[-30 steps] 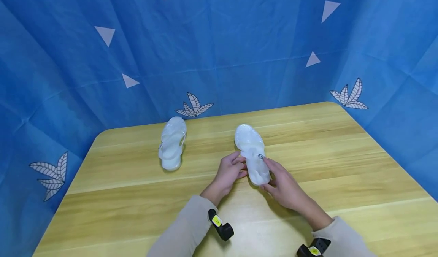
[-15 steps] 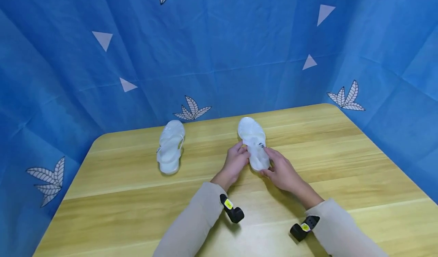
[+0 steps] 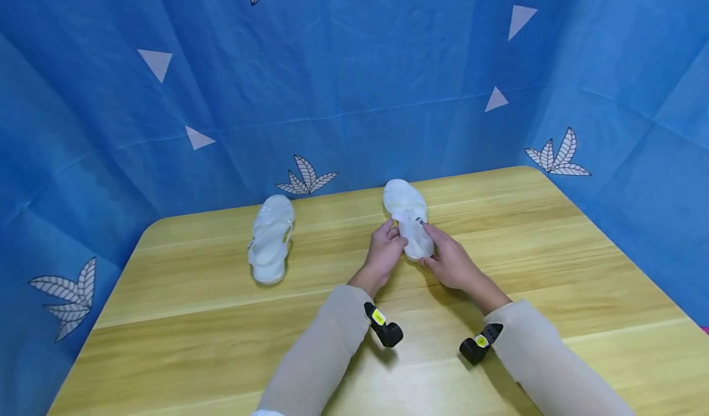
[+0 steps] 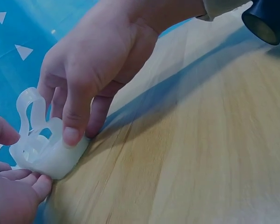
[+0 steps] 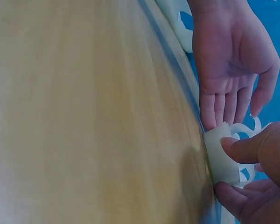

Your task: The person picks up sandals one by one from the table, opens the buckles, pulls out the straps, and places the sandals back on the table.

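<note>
Sandal (image 3: 406,204) being pinched by left hand (image 3: 384,254) and right hand (image 3: 455,264), fingers (image 5: 229,105) closed on it; wood-grained tabletop (image 3: 570,274) spread beneath them, blue curtain (image 3: 388,53) beyond.

Beige long sleeves, black wrist cameras, bare hands.
Left sleeve (image 3: 318,348) and right sleeve (image 3: 554,354) plain, lightly wrinkled; whitish strip (image 3: 268,413) at left one's lower end. Left wristband (image 3: 370,310) and right wristband (image 3: 492,332) black, each with a yellow label (image 3: 379,317), print too small to read. Stubby, rounded black camera pod (image 3: 391,335) on each. Left hand (image 3: 383,253) and right hand (image 3: 453,262) uncovered.
</note>
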A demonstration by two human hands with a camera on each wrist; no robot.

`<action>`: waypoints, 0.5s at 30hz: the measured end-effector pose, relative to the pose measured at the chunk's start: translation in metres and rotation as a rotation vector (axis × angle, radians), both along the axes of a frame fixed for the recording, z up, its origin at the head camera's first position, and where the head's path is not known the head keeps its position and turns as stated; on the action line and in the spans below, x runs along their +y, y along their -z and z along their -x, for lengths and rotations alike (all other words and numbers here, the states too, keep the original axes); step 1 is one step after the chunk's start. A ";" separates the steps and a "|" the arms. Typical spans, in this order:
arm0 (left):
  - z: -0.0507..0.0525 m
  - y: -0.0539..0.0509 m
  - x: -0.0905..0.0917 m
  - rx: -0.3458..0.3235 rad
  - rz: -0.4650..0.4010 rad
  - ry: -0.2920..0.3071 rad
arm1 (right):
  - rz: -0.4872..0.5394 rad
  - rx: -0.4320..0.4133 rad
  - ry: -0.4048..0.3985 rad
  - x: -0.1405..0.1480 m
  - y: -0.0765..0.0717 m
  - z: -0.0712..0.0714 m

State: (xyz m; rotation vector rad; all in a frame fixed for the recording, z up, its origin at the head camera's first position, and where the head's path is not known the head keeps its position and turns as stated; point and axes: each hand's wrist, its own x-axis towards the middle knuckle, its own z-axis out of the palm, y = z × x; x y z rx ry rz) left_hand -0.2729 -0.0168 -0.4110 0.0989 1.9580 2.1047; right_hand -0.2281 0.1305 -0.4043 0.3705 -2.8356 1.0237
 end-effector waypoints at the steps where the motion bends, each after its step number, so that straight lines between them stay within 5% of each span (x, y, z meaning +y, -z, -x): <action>1: 0.000 0.000 0.001 0.002 0.006 -0.005 | -0.003 -0.005 -0.002 0.000 0.000 0.001; 8: 0.006 0.000 0.001 0.017 0.064 -0.030 | -0.020 -0.042 -0.008 -0.001 -0.005 0.006; 15: 0.001 0.003 -0.003 0.034 0.082 0.007 | -0.002 -0.019 0.021 -0.002 -0.004 0.003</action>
